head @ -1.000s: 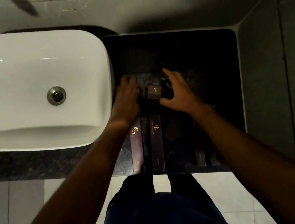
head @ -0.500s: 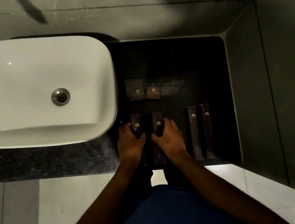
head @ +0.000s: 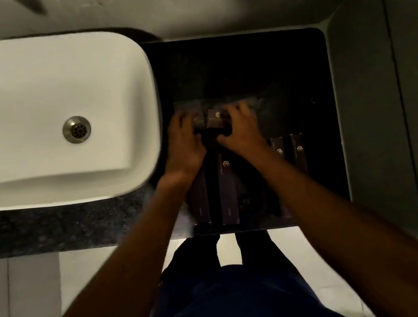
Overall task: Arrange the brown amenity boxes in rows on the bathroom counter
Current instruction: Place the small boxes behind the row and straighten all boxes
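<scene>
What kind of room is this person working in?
Most likely a hotel bathroom. A white basin with a metal drain sits on a dark stone counter, and small brown boxes with gold logos, like guest toiletries, are laid out beside it.

No words or numbers could be read. A small gold hexagonal emblem stood on each brown amenity box (head: 227, 190), near its far end. Any lettering below was too blurred.
</scene>
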The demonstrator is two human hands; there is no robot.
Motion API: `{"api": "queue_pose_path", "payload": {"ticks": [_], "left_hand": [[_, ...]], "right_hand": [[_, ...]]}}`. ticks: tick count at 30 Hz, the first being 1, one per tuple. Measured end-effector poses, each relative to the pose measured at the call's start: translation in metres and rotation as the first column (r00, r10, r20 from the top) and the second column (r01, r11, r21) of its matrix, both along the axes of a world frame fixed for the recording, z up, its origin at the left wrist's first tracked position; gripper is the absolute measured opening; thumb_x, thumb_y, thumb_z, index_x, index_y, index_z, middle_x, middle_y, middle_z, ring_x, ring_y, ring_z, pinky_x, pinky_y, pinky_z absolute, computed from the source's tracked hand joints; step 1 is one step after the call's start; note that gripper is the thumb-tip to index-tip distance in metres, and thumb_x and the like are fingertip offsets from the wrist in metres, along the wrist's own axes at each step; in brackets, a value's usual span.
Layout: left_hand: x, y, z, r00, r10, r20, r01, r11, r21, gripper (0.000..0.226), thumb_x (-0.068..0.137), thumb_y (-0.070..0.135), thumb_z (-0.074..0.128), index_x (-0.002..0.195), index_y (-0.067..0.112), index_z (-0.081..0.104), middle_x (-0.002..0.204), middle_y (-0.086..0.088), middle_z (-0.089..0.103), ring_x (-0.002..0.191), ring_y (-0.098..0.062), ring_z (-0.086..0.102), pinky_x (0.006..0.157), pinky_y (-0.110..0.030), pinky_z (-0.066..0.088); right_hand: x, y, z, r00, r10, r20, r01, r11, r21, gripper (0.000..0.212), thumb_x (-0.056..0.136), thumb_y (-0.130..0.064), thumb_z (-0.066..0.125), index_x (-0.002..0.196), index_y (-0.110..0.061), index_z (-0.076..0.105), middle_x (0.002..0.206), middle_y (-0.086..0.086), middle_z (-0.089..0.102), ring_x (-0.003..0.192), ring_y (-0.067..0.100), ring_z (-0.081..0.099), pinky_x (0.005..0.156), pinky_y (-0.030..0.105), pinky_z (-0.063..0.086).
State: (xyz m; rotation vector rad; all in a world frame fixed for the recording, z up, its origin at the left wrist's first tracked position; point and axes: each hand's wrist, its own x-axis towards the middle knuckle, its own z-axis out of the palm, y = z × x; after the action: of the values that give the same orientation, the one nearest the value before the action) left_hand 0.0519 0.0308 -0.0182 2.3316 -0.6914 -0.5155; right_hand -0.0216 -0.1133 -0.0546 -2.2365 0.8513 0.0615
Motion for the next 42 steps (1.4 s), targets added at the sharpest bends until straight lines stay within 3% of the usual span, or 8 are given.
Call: {"api": "queue_pose_path", "payload": {"ticks": [5, 9, 20, 23, 27, 33, 38, 42], "left_hand": [[0.049, -0.042, 0.004, 0.933, -0.36, -0.009, 0.321, 0.82, 0.473, 0.066, 0.078, 0.008, 0.067, 0.14, 0.005, 0.041, 0.142, -0.022, 0.041, 0.131, -0.043, 0.038, 0.111, -0.058, 0.032], [0.049, -0.046, 0.0, 0.908, -0.418, -0.037, 0.356, 0.719, 0.597, 0.064, 0.082, 0.011, 0.07, 0.139, 0.006, 0.042, 0.141, -0.02, 0.039, 0.132, -0.042, 0.036, 0.111, -0.065, 0.029], [0.055, -0.044, -0.007, 0.931, -0.364, -0.028, 0.322, 0.785, 0.53, 0.076, 0.066, 0.016, 0.083, 0.133, 0.007, 0.049, 0.137, -0.022, 0.044, 0.125, -0.044, 0.044, 0.099, -0.057, 0.045], [0.057, -0.065, -0.007, 0.969, -0.239, -0.069, 0.246, 0.886, 0.394, 0.092, 0.057, 0.03, 0.092, 0.134, 0.006, 0.047, 0.136, -0.022, 0.045, 0.125, -0.043, 0.045, 0.102, -0.053, 0.045], [0.062, -0.148, -0.017, 0.995, -0.095, -0.025, 0.097, 0.99, 0.099, 0.078, 0.078, 0.032, 0.079, 0.142, 0.007, 0.043, 0.142, -0.021, 0.045, 0.131, -0.035, 0.045, 0.11, -0.036, 0.038], [0.076, -0.245, -0.045, 0.966, -0.216, 0.139, 0.163, 0.934, 0.319, 0.079, 0.09, 0.044, 0.062, 0.152, 0.011, 0.025, 0.157, -0.022, 0.023, 0.141, -0.044, 0.029, 0.107, -0.057, 0.037], [0.044, -0.241, -0.041, 0.938, -0.342, 0.052, 0.325, 0.924, 0.201, 0.046, 0.092, 0.023, 0.063, 0.13, 0.0, 0.053, 0.132, -0.022, 0.059, 0.123, -0.036, 0.056, 0.101, -0.039, 0.045], [-0.035, -0.185, -0.032, 0.917, -0.387, -0.099, 0.391, 0.92, 0.022, 0.041, 0.082, 0.016, 0.077, 0.119, 0.005, 0.063, 0.118, -0.013, 0.069, 0.111, -0.027, 0.064, 0.088, -0.022, 0.044]], "right_hand": [[0.031, -0.032, -0.01, 0.942, 0.307, -0.138, -0.318, 0.946, -0.068, 0.082, 0.058, -0.034, 0.082, 0.13, -0.013, 0.05, 0.133, 0.016, 0.038, 0.116, 0.036, 0.041, 0.097, 0.042, 0.043], [0.037, -0.039, -0.012, 0.911, 0.391, -0.126, -0.405, 0.909, -0.103, 0.072, 0.062, -0.032, 0.081, 0.125, -0.01, 0.055, 0.131, 0.016, 0.041, 0.112, 0.036, 0.044, 0.091, 0.041, 0.046], [0.026, -0.047, 0.002, 0.923, 0.383, -0.037, -0.382, 0.924, 0.034, 0.074, 0.061, -0.027, 0.079, 0.129, -0.011, 0.053, 0.131, 0.014, 0.043, 0.115, 0.031, 0.048, 0.096, 0.038, 0.047], [-0.015, -0.074, 0.01, 0.937, -0.157, 0.313, 0.153, 0.987, 0.037, 0.039, 0.065, -0.015, 0.07, 0.104, -0.008, 0.065, 0.107, 0.011, 0.061, 0.096, 0.023, 0.061, 0.084, 0.031, 0.053], [-0.088, -0.112, 0.004, 0.636, -0.72, 0.278, 0.738, 0.673, 0.052, 0.039, 0.071, -0.014, 0.072, 0.108, -0.013, 0.059, 0.106, 0.007, 0.063, 0.09, 0.019, 0.064, 0.077, 0.03, 0.057], [-0.097, -0.153, -0.026, 0.771, -0.635, 0.057, 0.637, 0.77, -0.04, 0.067, 0.069, -0.037, 0.081, 0.126, -0.017, 0.052, 0.118, 0.009, 0.067, 0.104, 0.024, 0.065, 0.085, 0.034, 0.054], [-0.09, -0.163, -0.038, 0.946, -0.32, 0.057, 0.321, 0.947, -0.02, 0.032, 0.074, -0.029, 0.079, 0.101, -0.015, 0.069, 0.102, 0.003, 0.072, 0.09, 0.015, 0.065, 0.074, 0.014, 0.047], [-0.099, -0.163, -0.036, 0.974, -0.223, 0.035, 0.217, 0.967, 0.13, 0.042, 0.069, -0.02, 0.085, 0.107, -0.01, 0.07, 0.11, 0.008, 0.069, 0.102, 0.022, 0.064, 0.091, 0.033, 0.052]]}}
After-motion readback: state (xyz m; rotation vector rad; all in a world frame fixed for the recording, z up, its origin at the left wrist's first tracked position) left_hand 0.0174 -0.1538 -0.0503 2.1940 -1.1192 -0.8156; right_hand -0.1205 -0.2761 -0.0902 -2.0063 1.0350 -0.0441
